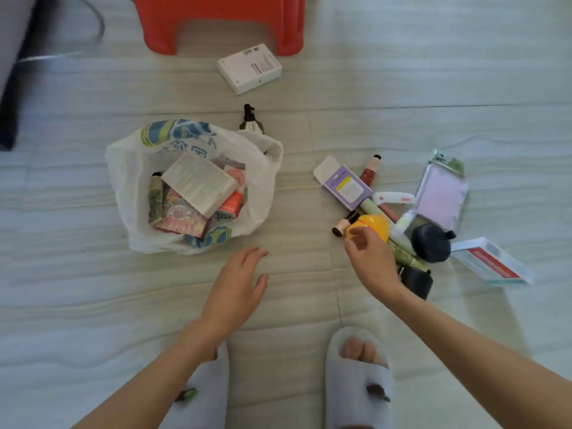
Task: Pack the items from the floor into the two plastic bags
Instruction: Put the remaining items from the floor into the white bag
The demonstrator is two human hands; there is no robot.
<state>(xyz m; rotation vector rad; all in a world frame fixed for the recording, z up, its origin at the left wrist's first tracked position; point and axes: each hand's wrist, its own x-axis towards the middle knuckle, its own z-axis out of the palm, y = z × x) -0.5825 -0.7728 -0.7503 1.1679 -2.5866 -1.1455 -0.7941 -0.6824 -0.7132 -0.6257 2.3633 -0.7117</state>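
A white plastic bag (130, 168) with blue and yellow print lies open on the floor at the left, holding a white box, tubes and pink packets. To the right lies a pile of loose items: a purple box (346, 185), a yellow round container (373, 224), a lilac notebook (441, 198), a dark round case (431, 247) and a red-and-white box (492, 263). My right hand (370, 261) reaches onto the yellow container, fingers curled at its near side. My left hand (238, 289) hovers open over bare floor between bag and pile. Only one bag is in view.
A white box (250, 68) lies farther off, in front of a red plastic stool (216, 23). A dark pump bottle (250, 120) stands behind the bag. My feet in white slippers (359, 376) are at the bottom. Dark furniture and a cable sit at the far left.
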